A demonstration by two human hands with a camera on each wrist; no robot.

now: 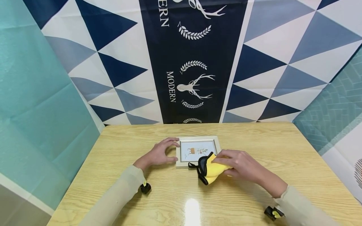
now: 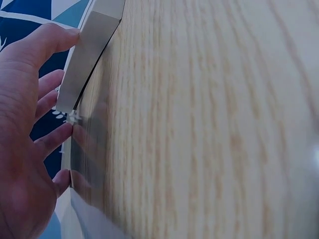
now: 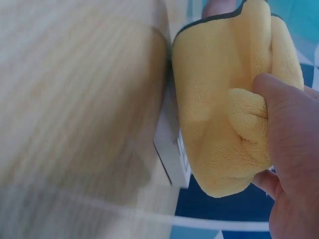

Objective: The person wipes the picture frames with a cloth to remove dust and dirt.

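Observation:
A white picture frame [image 1: 199, 138] lies flat on the wooden table, its picture of a brown deer and plants [image 1: 195, 151] facing up. My left hand [image 1: 162, 153] is at its left side with fingers and thumb spread apart, tips touching the edge. In the left wrist view the thumb tip rests at the frame's side [image 2: 89, 55]. My right hand [image 1: 240, 163] pinches a bunched yellow cloth [image 1: 213, 169] with black trim and a dark loop. The cloth overlaps the frame's lower right corner and hides it. Up close, the cloth [image 3: 219, 109] looks soft and fluffy, folded under the thumb.
The wooden table [image 1: 124, 138] reaches back to a blue and white patterned curtain [image 1: 195, 62] with deer prints. Teal panels [image 1: 42, 94] stand at the left and right. Black wrist cameras [image 1: 145, 188] hang below both sleeves.

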